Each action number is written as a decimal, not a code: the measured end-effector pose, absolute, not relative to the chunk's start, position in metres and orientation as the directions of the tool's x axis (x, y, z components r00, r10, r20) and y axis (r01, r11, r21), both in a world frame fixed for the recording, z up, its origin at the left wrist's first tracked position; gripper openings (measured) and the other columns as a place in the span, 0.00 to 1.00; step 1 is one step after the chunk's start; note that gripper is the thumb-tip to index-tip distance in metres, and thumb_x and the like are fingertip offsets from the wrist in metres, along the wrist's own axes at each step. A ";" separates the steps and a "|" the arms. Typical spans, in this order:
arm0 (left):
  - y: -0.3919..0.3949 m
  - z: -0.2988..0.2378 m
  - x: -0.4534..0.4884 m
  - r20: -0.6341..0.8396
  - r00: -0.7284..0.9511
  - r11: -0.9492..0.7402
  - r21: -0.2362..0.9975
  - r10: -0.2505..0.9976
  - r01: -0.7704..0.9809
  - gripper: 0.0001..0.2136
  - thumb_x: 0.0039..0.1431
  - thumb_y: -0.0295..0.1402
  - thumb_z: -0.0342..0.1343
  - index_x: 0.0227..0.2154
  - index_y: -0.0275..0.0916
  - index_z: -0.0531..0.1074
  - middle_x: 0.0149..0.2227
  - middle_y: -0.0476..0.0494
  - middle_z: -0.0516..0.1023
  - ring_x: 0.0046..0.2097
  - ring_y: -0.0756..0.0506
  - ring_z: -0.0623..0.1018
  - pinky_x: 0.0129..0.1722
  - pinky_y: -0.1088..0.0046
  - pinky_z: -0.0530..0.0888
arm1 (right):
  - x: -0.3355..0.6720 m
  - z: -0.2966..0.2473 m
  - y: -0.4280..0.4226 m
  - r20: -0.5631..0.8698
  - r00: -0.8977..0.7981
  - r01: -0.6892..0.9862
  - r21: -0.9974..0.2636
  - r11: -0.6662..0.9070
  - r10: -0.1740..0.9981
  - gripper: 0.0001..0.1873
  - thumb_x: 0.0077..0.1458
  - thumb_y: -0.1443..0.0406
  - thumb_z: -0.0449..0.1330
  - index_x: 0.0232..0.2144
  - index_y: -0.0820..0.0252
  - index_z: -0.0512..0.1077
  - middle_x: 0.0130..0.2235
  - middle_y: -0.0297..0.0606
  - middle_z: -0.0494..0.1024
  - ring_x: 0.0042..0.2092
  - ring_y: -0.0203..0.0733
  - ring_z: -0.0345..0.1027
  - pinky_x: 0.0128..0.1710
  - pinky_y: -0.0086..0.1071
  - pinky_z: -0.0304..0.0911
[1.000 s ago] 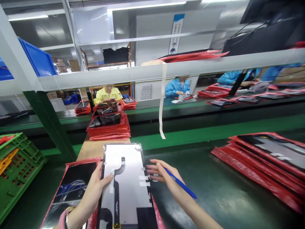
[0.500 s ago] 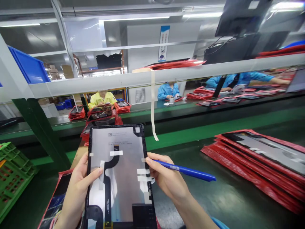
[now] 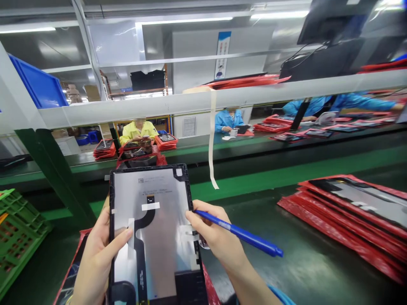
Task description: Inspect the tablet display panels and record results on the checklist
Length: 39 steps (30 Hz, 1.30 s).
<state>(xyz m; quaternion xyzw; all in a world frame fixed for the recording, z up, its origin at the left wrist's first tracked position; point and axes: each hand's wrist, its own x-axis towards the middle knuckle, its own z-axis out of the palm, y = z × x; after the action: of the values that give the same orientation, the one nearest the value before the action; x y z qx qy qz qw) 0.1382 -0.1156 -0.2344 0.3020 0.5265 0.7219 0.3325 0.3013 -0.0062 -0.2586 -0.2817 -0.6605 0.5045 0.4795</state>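
Observation:
A tablet display panel, its grey back facing me, stands tilted up in front of me. A black ribbon cable and several strips of white tape lie on that back. My left hand grips the panel's left edge, thumb on the back near a tape strip. At the right edge my right hand has its thumb on the tape there, fingers closed. A blue pen is held in that same hand, pointing out to the right. The fingers behind the panel are hidden.
A stack of panels in red bubble-wrap sleeves lies on the bench at right. At left stands a green crate. A tape strip hangs from the white rail. Beyond it, several people sit among red stacks.
The panel has shifted slightly left with both hands. My right thumb has moved inward over the panel's edge, and the pen slopes down a little more.

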 end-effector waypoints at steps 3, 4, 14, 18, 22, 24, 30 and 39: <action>-0.113 -0.235 0.138 0.074 -0.591 -0.196 0.970 0.803 -0.145 0.32 0.43 0.35 0.67 0.54 0.45 0.66 0.50 0.44 0.77 0.49 0.36 0.77 0.41 0.69 0.77 | 0.297 -0.256 -0.004 0.383 -0.383 -0.075 -0.920 0.385 0.841 0.20 0.49 0.61 0.56 0.15 0.55 0.49 0.17 0.24 0.46 0.21 0.31 0.39 0.19 0.29 0.41; -0.112 -0.236 0.136 0.070 -0.585 -0.191 0.971 0.808 -0.146 0.31 0.43 0.35 0.67 0.53 0.44 0.67 0.48 0.43 0.78 0.48 0.36 0.77 0.39 0.70 0.77 | 0.296 -0.256 -0.003 0.381 -0.374 -0.077 -0.921 0.382 0.845 0.20 0.49 0.61 0.56 0.15 0.55 0.49 0.17 0.24 0.47 0.21 0.31 0.39 0.19 0.29 0.41; -0.101 -0.246 0.121 0.144 -0.557 -0.267 0.953 0.818 -0.145 0.21 0.52 0.32 0.62 0.50 0.42 0.69 0.53 0.46 0.75 0.55 0.40 0.72 0.52 0.69 0.71 | 0.304 -0.271 0.003 0.190 -0.491 -0.383 -0.924 -0.014 0.850 0.22 0.50 0.56 0.65 0.47 0.55 0.72 0.40 0.40 0.80 0.40 0.45 0.75 0.38 0.36 0.70; -0.100 -0.247 0.119 0.230 -0.621 -0.318 0.948 0.749 -0.032 0.19 0.54 0.35 0.60 0.49 0.41 0.70 0.51 0.45 0.76 0.59 0.40 0.68 0.57 0.67 0.65 | 0.309 -0.266 -0.003 0.364 -0.316 -0.486 -0.855 0.180 0.876 0.22 0.51 0.63 0.65 0.49 0.52 0.70 0.54 0.43 0.75 0.56 0.52 0.67 0.54 0.46 0.65; -0.104 -0.253 0.122 0.326 -0.659 -0.272 0.944 0.678 0.187 0.17 0.57 0.38 0.57 0.49 0.40 0.71 0.44 0.45 0.79 0.55 0.40 0.72 0.55 0.68 0.67 | 0.311 -0.263 -0.014 0.326 -0.362 -0.540 -0.837 0.088 0.873 0.21 0.49 0.60 0.67 0.47 0.50 0.71 0.53 0.45 0.75 0.55 0.57 0.68 0.53 0.53 0.65; -0.106 -0.258 0.126 0.422 -0.649 -0.246 0.905 0.633 0.348 0.15 0.58 0.38 0.56 0.47 0.40 0.73 0.40 0.45 0.81 0.48 0.42 0.77 0.50 0.71 0.70 | 0.309 -0.264 -0.015 0.255 -0.477 -0.567 -0.820 -0.073 0.841 0.24 0.48 0.57 0.67 0.48 0.50 0.70 0.56 0.45 0.72 0.56 0.57 0.66 0.53 0.55 0.64; -0.106 -0.266 0.127 0.609 -0.067 -0.399 0.595 0.790 0.698 0.17 0.55 0.22 0.53 0.46 0.41 0.76 0.45 0.41 0.80 0.46 0.41 0.79 0.50 0.70 0.71 | 0.303 -0.270 -0.005 0.140 -0.647 -0.593 -0.710 -0.379 0.750 0.34 0.38 0.42 0.66 0.44 0.51 0.73 0.57 0.44 0.71 0.58 0.59 0.64 0.49 0.54 0.67; -0.117 -0.258 0.145 0.585 0.275 -0.599 0.482 0.763 0.639 0.20 0.51 0.21 0.59 0.46 0.45 0.76 0.50 0.41 0.75 0.57 0.35 0.70 0.60 0.50 0.60 | 0.298 -0.285 -0.009 0.086 -0.507 -0.567 -0.782 -0.257 0.858 0.23 0.29 0.51 0.73 0.29 0.52 0.75 0.37 0.38 0.83 0.38 0.55 0.77 0.38 0.45 0.72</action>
<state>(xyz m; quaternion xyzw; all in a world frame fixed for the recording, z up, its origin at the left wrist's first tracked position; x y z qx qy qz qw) 0.1447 -0.1169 -0.2582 0.7947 0.4410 0.4101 0.0758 0.2984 -0.0090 -0.2851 -0.1826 -0.3977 0.7715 0.4619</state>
